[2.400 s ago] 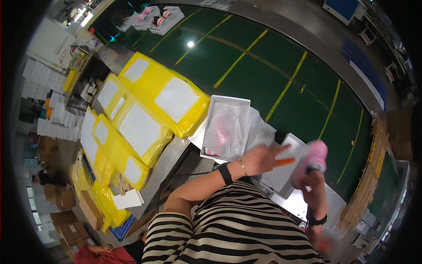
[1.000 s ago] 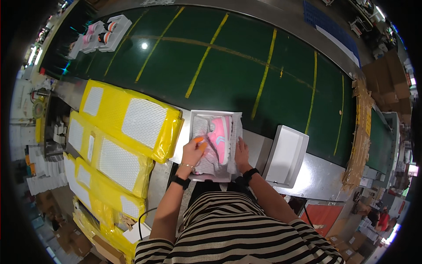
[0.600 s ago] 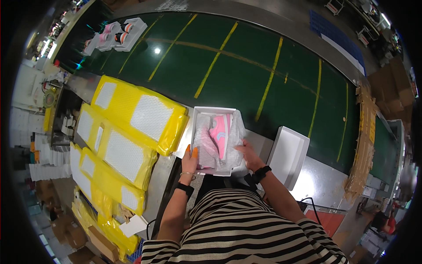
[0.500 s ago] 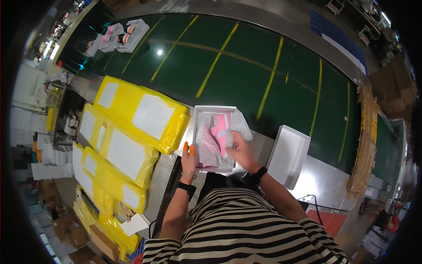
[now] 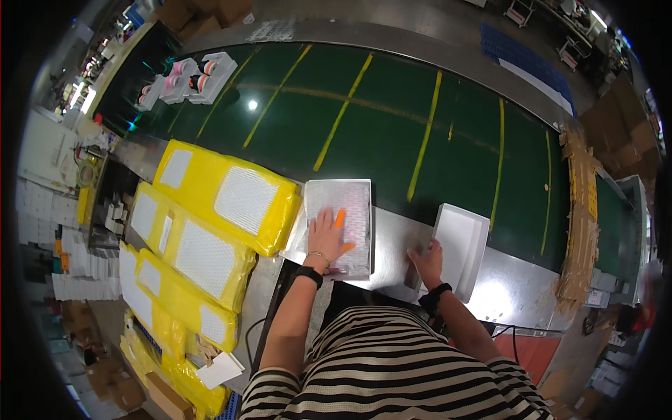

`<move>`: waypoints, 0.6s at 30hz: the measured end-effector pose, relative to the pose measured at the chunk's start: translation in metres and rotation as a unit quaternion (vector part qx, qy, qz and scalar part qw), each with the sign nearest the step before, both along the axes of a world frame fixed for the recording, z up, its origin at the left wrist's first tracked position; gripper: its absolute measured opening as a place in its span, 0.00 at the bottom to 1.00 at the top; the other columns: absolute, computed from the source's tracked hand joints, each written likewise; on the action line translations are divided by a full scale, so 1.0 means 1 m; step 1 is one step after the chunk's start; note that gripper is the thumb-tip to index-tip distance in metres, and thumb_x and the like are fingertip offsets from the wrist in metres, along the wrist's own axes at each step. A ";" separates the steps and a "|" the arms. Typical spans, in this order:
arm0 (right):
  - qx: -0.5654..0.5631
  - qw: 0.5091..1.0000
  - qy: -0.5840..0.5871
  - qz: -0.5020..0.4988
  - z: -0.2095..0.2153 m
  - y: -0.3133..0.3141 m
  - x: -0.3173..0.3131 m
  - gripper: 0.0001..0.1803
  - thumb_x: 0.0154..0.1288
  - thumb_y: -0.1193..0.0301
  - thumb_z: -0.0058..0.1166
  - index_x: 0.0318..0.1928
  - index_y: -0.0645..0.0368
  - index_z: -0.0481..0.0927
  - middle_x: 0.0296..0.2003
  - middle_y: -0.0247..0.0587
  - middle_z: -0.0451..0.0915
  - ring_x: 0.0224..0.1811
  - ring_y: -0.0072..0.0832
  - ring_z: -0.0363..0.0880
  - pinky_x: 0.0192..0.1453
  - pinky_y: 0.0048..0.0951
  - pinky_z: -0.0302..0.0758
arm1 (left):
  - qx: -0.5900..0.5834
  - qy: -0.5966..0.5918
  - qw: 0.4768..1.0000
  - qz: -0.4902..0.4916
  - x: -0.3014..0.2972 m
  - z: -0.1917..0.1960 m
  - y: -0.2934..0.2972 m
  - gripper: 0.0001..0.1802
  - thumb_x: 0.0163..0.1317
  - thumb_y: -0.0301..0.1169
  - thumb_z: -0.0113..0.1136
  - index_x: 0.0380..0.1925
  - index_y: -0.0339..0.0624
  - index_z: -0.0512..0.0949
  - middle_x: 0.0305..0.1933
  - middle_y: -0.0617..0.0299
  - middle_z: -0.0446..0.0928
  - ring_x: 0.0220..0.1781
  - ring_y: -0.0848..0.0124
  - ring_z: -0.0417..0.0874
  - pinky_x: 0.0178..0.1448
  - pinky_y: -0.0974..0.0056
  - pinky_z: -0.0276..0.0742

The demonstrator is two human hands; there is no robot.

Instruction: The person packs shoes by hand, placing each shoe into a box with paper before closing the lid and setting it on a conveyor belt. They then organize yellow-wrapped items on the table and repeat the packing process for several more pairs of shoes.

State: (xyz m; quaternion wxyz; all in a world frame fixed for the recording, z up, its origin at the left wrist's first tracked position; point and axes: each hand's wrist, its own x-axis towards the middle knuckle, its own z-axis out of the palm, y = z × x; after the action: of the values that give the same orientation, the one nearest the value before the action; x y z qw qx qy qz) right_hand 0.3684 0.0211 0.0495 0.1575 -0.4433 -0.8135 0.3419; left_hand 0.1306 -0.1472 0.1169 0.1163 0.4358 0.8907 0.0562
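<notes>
A white shoebox [image 5: 370, 231] stands in front of me on the metal table edge. Patterned tissue paper [image 5: 350, 199] covers its contents, and a bit of pink shows at the near end. My left hand [image 5: 327, 236] lies flat on the paper, fingers spread, with orange covers on two digits. To the right, a white box lid [image 5: 458, 245] rests with its hollow side up. My right hand [image 5: 428, 262] is at the lid's left wall, thumb and fingers closed about the edge; their exact contact is slightly blurred.
Yellow-wrapped bundles [image 5: 217, 196] of white sheets lie on the left. Beyond the metal edge runs a green conveyor belt [image 5: 378, 126] with yellow lines. Open boxes of shoes [image 5: 210, 78] sit at its far left. Taped cardboard [image 5: 579, 217] edges the right side.
The tissue paper now covers the pink shoe. My left hand moved from the box's left side onto the paper; my right hand moved from the shoe to the lid.
</notes>
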 end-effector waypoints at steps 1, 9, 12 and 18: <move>0.047 0.996 -0.079 -0.017 -0.010 0.001 0.010 0.27 0.53 0.69 0.63 0.53 0.58 0.70 0.45 0.46 0.73 0.41 0.45 0.78 0.46 0.41 0.75 | 0.002 0.001 1.000 -0.004 -0.001 -0.013 -0.004 0.40 0.58 0.47 0.60 0.69 0.49 0.58 0.71 0.51 0.59 0.73 0.51 0.55 0.73 0.44 0.48; -0.127 0.986 -0.050 -0.100 -0.018 0.019 0.064 0.29 0.52 0.67 0.63 0.54 0.59 0.67 0.44 0.45 0.72 0.35 0.41 0.79 0.33 0.41 0.78 | 0.166 -0.136 0.977 0.012 0.014 -0.010 0.009 0.32 0.62 0.47 0.56 0.61 0.40 0.69 0.62 0.48 0.71 0.66 0.53 0.68 0.72 0.40 0.48; -0.439 0.877 -0.034 -0.193 -0.049 0.005 0.060 0.32 0.55 0.52 0.64 0.51 0.62 0.72 0.36 0.41 0.79 0.26 0.28 0.79 0.24 0.32 0.75 | 0.232 -0.203 0.951 -0.008 0.032 -0.009 0.026 0.23 0.62 0.42 0.57 0.51 0.36 0.76 0.50 0.46 0.78 0.50 0.52 0.79 0.64 0.47 0.63; -0.078 0.994 -0.072 0.010 -0.040 0.006 0.045 0.21 0.51 0.68 0.61 0.45 0.64 0.76 0.29 0.43 0.81 0.28 0.30 0.80 0.33 0.35 0.76 | 0.239 -0.379 0.894 -0.012 0.042 0.007 0.031 0.23 0.61 0.37 0.62 0.52 0.33 0.76 0.45 0.41 0.78 0.39 0.49 0.80 0.46 0.56 0.75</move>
State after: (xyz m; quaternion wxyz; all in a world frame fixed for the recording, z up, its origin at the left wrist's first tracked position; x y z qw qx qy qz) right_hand 0.4134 0.0274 0.0098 0.0605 -0.4697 -0.7977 0.3734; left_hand 0.1723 -0.1167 0.1235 0.3380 0.4071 0.7331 0.4274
